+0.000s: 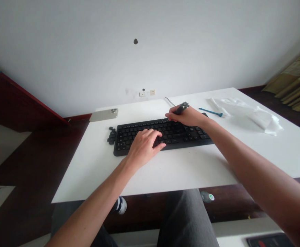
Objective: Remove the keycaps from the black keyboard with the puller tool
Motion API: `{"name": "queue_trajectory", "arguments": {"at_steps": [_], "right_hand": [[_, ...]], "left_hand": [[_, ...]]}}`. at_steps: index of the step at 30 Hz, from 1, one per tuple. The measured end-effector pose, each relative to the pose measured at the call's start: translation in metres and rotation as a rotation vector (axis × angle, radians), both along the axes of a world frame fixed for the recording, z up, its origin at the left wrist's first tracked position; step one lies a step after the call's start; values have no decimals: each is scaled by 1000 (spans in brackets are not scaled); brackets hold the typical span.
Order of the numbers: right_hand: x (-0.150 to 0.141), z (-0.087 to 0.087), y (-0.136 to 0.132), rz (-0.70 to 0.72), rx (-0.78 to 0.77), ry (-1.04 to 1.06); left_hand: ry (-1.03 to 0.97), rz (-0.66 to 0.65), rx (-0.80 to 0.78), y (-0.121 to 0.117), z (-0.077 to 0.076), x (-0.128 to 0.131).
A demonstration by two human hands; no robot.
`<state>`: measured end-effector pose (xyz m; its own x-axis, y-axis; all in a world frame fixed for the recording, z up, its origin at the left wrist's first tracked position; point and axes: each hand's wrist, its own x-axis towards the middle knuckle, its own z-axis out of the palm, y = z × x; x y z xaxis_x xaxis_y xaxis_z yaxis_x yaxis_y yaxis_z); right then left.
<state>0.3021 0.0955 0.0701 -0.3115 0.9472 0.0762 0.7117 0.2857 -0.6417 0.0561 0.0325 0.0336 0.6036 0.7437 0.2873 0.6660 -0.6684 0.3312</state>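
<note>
A black keyboard (175,140) lies across the white table in front of me. My left hand (145,144) rests on its left-middle part, fingers bent over the keys and thumb apart near the front edge. Above the back rows, my right hand (184,116) is closed around a black keycap puller (181,108), whose thin wire end reaches down toward the keys. Whether the wire is hooked on a key I cannot tell. Beside the keyboard's left end sits a small group of loose black keycaps (111,136).
A phone (103,115) lies at the back left of the white table (88,171). To the right are a blue brush (210,112), a white brush-like tool (220,107) and a crumpled clear plastic bag (253,115). A bottle (207,197) is on the floor below.
</note>
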Motion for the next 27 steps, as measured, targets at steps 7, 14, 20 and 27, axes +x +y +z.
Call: {"name": "queue_trajectory", "arguments": {"at_steps": [7, 14, 20, 27], "right_hand": [[-7, 3, -6, 189, -107, 41], [-12, 0, -9, 157, -123, 50], [-14, 0, -11, 160, -113, 66], [-14, 0, -12, 169, -70, 90]], "left_hand": [[19, 68, 49, -4, -2, 1], [8, 75, 53, -5, -6, 2], [12, 94, 40, -6, -5, 3], [-20, 76, 38, -5, -8, 2]]}}
